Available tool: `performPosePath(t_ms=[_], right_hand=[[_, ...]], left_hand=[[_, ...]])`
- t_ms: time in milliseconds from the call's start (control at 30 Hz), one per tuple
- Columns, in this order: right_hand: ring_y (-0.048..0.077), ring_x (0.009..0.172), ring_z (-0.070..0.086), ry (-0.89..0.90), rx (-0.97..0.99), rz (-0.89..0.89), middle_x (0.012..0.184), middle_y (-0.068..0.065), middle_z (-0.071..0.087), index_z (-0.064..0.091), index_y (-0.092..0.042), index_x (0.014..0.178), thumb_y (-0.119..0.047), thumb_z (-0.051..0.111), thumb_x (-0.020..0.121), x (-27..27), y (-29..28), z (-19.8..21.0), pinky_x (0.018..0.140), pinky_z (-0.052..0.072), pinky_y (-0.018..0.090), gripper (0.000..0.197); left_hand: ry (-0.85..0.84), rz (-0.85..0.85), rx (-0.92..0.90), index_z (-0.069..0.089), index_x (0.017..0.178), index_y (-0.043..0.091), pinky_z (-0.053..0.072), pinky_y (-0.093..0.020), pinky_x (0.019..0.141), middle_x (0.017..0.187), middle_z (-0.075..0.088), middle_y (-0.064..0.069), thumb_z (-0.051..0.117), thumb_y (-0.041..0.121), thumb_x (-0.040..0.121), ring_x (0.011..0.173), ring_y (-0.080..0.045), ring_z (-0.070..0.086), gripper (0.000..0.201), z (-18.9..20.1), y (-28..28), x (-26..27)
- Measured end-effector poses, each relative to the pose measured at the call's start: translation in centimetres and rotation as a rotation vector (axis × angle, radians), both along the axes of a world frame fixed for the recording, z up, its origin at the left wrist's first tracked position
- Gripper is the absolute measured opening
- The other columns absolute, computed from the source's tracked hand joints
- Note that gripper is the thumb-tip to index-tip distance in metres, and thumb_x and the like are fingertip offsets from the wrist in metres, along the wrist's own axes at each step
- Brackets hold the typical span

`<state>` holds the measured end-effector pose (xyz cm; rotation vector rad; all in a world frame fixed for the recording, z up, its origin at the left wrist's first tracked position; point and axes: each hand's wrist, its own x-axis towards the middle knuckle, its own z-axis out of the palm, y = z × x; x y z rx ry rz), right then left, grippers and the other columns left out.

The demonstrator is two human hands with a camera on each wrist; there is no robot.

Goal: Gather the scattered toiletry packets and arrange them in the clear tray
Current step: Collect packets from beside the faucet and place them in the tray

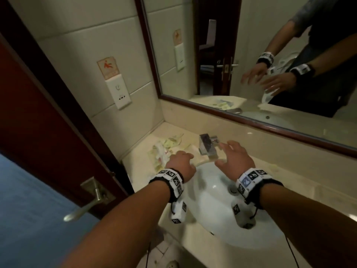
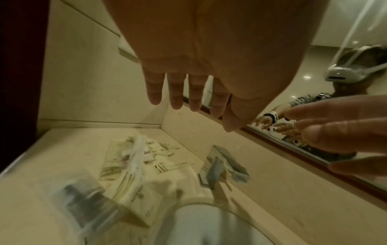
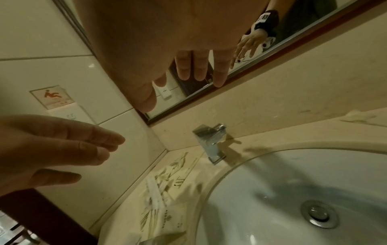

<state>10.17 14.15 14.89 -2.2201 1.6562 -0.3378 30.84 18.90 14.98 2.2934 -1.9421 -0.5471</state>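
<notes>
Several pale toiletry packets (image 1: 164, 149) lie in a loose heap on the beige counter (image 1: 289, 171), in the corner left of the tap; they also show as the packets (image 2: 134, 159) and the packets (image 3: 165, 190). A blurred clear thing (image 2: 83, 200), possibly the tray, lies at the heap's near end. My left hand (image 1: 181, 159) hovers over the heap's right edge, fingers (image 2: 176, 92) straight and apart, holding nothing. My right hand (image 1: 231, 153) hovers by the tap with spread fingers (image 3: 201, 69), also empty.
A chrome tap (image 1: 207, 147) stands between the two hands, behind the white basin (image 1: 212, 206) with its drain (image 3: 319, 213). A framed mirror (image 1: 251, 55) runs along the back wall. A dark red door with a lever handle (image 1: 87, 204) stands close at the left.
</notes>
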Motion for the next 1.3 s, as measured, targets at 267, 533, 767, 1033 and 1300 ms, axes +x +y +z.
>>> performPosePath(t_ms=[267, 533, 767, 1033, 1300], right_hand=[[0.03, 0.145, 0.026, 0.089, 0.073, 0.087, 0.161, 0.005, 0.023, 0.029, -0.036, 0.149, -0.05, 0.054, 0.087, 10.6, -3.5, -1.9, 0.113, 0.036, 0.049, 0.068], [0.027, 0.144, 0.028, 0.168, 0.098, 0.064, 0.16, 0.002, 0.025, 0.03, -0.036, 0.149, -0.048, 0.055, 0.09, 18.2, -6.5, -4.6, 0.114, 0.029, 0.042, 0.065], [0.032, 0.141, 0.035, 0.217, 0.196, 0.061, 0.159, 0.007, 0.025, 0.031, -0.035, 0.15, -0.05, 0.058, 0.088, 20.7, -9.3, -6.6, 0.112, 0.032, 0.046, 0.069], [0.031, 0.138, 0.037, 0.125, 0.296, 0.141, 0.156, 0.004, 0.026, 0.034, -0.035, 0.147, -0.048, 0.062, 0.087, 24.0, -16.4, -8.8, 0.109, 0.041, 0.046, 0.067], [0.036, 0.138, 0.034, 0.156, 0.418, 0.181, 0.156, 0.009, 0.02, 0.031, -0.032, 0.149, -0.045, 0.062, 0.087, 26.6, -23.9, -11.6, 0.109, 0.041, 0.048, 0.071]], left_hand=[[0.022, 0.159, 0.008, 0.049, 0.141, 0.029, 0.041, -0.038, 0.104, 0.146, 0.041, -0.002, 0.051, 0.038, 0.091, 0.13, -0.028, 0.043, 0.051, -1.7, -3.2, 10.4], [-0.007, 0.161, 0.098, 0.048, 0.132, 0.029, 0.043, -0.045, 0.101, 0.138, 0.042, -0.007, 0.043, 0.033, 0.088, 0.124, -0.033, 0.042, 0.044, -4.3, -6.3, 15.0], [0.004, 0.239, 0.171, 0.048, 0.134, 0.031, 0.045, -0.046, 0.099, 0.137, 0.041, -0.005, 0.049, 0.035, 0.09, 0.125, -0.031, 0.042, 0.044, -6.2, -9.4, 16.8], [0.027, 0.297, 0.199, 0.039, 0.144, 0.03, 0.044, -0.044, 0.102, 0.143, 0.038, -0.006, 0.054, 0.039, 0.092, 0.129, -0.031, 0.039, 0.055, -7.6, -14.5, 18.3], [0.091, 0.368, 0.228, 0.035, 0.147, 0.027, 0.042, -0.043, 0.103, 0.145, 0.036, -0.008, 0.054, 0.04, 0.092, 0.129, -0.034, 0.038, 0.06, -10.4, -20.4, 19.5]])
